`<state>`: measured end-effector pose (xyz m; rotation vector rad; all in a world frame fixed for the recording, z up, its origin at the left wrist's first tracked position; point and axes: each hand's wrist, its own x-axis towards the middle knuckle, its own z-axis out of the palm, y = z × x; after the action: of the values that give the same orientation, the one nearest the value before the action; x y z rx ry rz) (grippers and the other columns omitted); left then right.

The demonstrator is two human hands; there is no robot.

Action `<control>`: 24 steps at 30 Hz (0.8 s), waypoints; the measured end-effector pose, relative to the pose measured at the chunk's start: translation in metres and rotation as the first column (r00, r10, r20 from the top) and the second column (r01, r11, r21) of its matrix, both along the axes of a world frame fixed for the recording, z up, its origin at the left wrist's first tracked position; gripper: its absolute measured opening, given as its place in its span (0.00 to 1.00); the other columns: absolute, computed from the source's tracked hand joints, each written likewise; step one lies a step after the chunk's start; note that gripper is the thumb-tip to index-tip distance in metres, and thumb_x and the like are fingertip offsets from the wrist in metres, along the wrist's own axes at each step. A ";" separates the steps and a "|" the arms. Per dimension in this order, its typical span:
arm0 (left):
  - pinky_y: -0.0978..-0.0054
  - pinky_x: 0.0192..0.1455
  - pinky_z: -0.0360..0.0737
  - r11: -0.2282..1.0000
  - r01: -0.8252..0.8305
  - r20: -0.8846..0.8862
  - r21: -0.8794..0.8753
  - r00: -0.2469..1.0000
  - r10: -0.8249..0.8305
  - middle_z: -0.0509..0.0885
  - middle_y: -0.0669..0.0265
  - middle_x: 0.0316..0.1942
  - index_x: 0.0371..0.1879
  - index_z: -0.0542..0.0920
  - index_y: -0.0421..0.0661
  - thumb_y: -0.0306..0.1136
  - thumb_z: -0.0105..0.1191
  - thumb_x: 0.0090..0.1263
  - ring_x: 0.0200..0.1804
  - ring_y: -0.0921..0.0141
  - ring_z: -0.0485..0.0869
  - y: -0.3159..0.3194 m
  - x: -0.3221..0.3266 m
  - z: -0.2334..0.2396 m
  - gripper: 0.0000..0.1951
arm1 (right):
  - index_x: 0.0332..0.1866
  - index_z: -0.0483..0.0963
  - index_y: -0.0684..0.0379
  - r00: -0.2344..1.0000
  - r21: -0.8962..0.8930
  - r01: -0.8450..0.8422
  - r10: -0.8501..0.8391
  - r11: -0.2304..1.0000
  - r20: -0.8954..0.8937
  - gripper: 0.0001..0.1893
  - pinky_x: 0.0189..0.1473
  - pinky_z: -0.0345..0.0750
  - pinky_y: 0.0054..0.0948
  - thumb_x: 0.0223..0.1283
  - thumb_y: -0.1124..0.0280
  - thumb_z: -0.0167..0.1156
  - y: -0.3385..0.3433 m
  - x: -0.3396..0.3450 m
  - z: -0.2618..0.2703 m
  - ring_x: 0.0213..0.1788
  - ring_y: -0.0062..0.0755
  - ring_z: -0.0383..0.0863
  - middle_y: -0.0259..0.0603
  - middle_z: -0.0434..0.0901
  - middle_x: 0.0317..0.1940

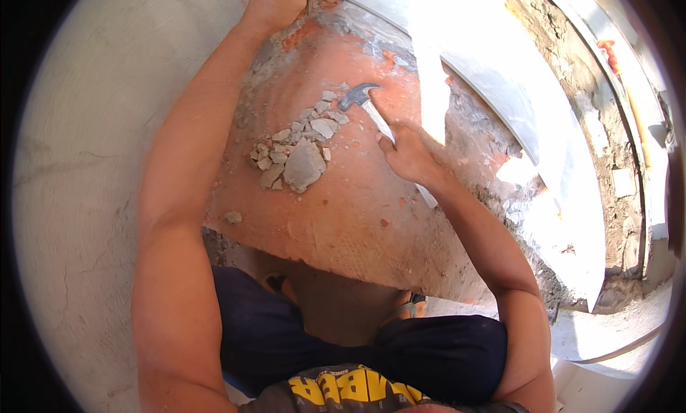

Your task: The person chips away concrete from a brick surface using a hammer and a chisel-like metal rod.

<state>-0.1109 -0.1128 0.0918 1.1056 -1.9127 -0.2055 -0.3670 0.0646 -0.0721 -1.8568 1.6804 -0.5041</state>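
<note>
My right hand grips the pale handle of a claw hammer partway along its length. The dark steel head points away from me, above the reddish masonry ledge. Just left of the hammer head lies a heap of broken grey mortar chunks, the largest at its near end. My left arm reaches far forward along the wall, and my left hand is at the top edge of the view, by the ledge's rough far corner. Its fingers are partly cut off, so what they hold is unclear.
A grey plastered wall with fine cracks rises on the left. Beyond the ledge runs a smooth grey slab in strong sunlight. At far right is a tool with an orange grip. The ledge's broken front edge is above my knees.
</note>
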 end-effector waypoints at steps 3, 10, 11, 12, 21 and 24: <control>0.61 0.33 0.80 0.993 -0.111 -0.066 -0.029 0.992 0.109 0.87 0.51 0.23 0.32 0.86 0.36 0.35 0.64 0.72 0.27 0.59 0.87 -0.017 0.001 -0.031 0.12 | 0.51 0.77 0.77 1.000 -0.034 -0.017 0.017 0.999 -0.001 0.22 0.49 0.78 0.50 0.78 0.60 0.54 0.000 -0.001 -0.002 0.41 0.57 0.86 0.64 0.82 0.36; 0.51 0.52 0.80 0.924 -0.381 -0.057 0.045 0.922 0.383 0.87 0.42 0.45 0.43 0.87 0.38 0.49 0.66 0.71 0.51 0.44 0.85 -0.045 -0.006 -0.088 0.21 | 0.48 0.77 0.76 0.998 -0.073 -0.067 0.068 0.995 0.010 0.22 0.45 0.78 0.49 0.78 0.60 0.54 0.004 0.004 0.009 0.37 0.53 0.85 0.60 0.81 0.30; 0.50 0.53 0.80 0.920 -0.389 -0.070 0.052 0.917 0.392 0.86 0.42 0.47 0.45 0.87 0.39 0.50 0.66 0.71 0.52 0.44 0.84 -0.049 -0.005 -0.092 0.22 | 0.48 0.77 0.76 0.997 -0.077 -0.079 0.081 0.994 0.017 0.22 0.44 0.78 0.49 0.78 0.60 0.54 0.004 0.005 0.012 0.36 0.53 0.85 0.59 0.81 0.30; 0.50 0.55 0.80 0.917 -0.395 -0.083 0.061 0.913 0.399 0.86 0.43 0.48 0.46 0.87 0.40 0.51 0.66 0.70 0.53 0.43 0.84 -0.051 -0.005 -0.096 0.23 | 0.48 0.77 0.77 0.996 -0.070 -0.081 0.083 0.994 0.026 0.22 0.44 0.78 0.49 0.78 0.60 0.54 0.004 0.006 0.013 0.35 0.52 0.85 0.58 0.81 0.29; 0.56 0.44 0.82 0.998 -0.064 -0.220 0.029 0.973 0.069 0.88 0.46 0.33 0.39 0.89 0.38 0.44 0.65 0.73 0.37 0.51 0.88 -0.043 -0.004 -0.102 0.18 | 0.48 0.77 0.75 0.999 -0.049 -0.044 0.044 0.998 0.017 0.20 0.43 0.77 0.49 0.78 0.61 0.55 -0.001 -0.004 -0.009 0.35 0.51 0.85 0.59 0.81 0.30; 0.55 0.44 0.82 0.994 -0.100 -0.036 0.041 0.994 0.102 0.88 0.44 0.34 0.36 0.88 0.37 0.48 0.67 0.70 0.40 0.48 0.89 -0.045 0.007 -0.109 0.21 | 0.48 0.77 0.74 0.999 -0.033 -0.045 0.044 0.998 -0.018 0.20 0.45 0.78 0.49 0.78 0.61 0.55 -0.003 0.000 -0.010 0.37 0.54 0.86 0.61 0.82 0.32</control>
<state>-0.1034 -0.1574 -0.0172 1.2132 -1.8211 -0.2069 -0.3667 0.0620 -0.0817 -1.9234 1.6472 -0.5016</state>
